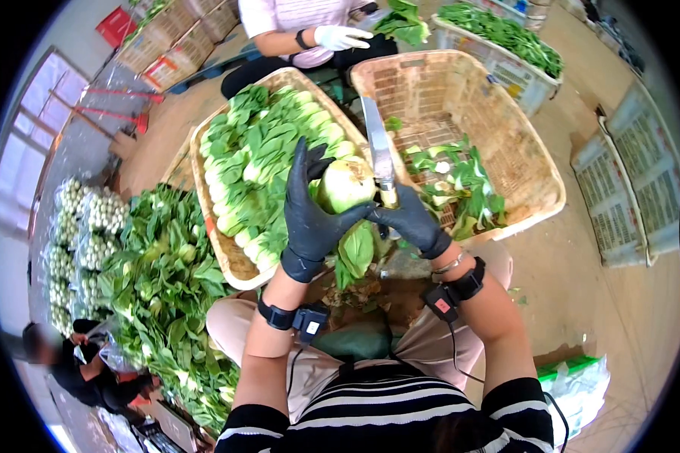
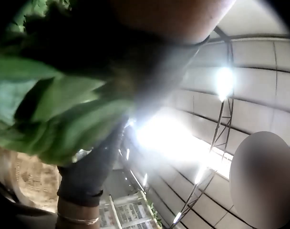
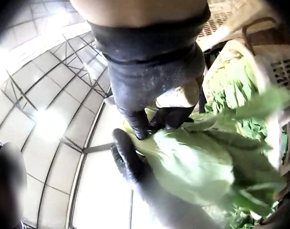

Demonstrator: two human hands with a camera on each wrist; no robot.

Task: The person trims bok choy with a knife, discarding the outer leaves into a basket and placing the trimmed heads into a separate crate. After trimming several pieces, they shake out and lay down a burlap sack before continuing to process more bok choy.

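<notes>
My gloved left hand (image 1: 307, 223) holds a head of bok choy (image 1: 344, 185), its pale cut base turned up and its leaves hanging below. My gloved right hand (image 1: 413, 219) grips a knife (image 1: 378, 143) by its light handle, the broad blade pointing away from me beside the bok choy. In the right wrist view the right fingers touch the bok choy (image 3: 192, 167) near its base, the knife handle (image 3: 179, 97) tucked in the palm. Green leaves (image 2: 64, 109) fill much of the left wrist view.
A crate (image 1: 227, 268) of neatly laid bok choy stands ahead on the left. Another crate (image 1: 536, 181) with loose trimmed leaves stands on the right. A leafy heap (image 1: 155, 279) lies to my left. Across from me sits a person with a white-gloved hand (image 1: 341, 37).
</notes>
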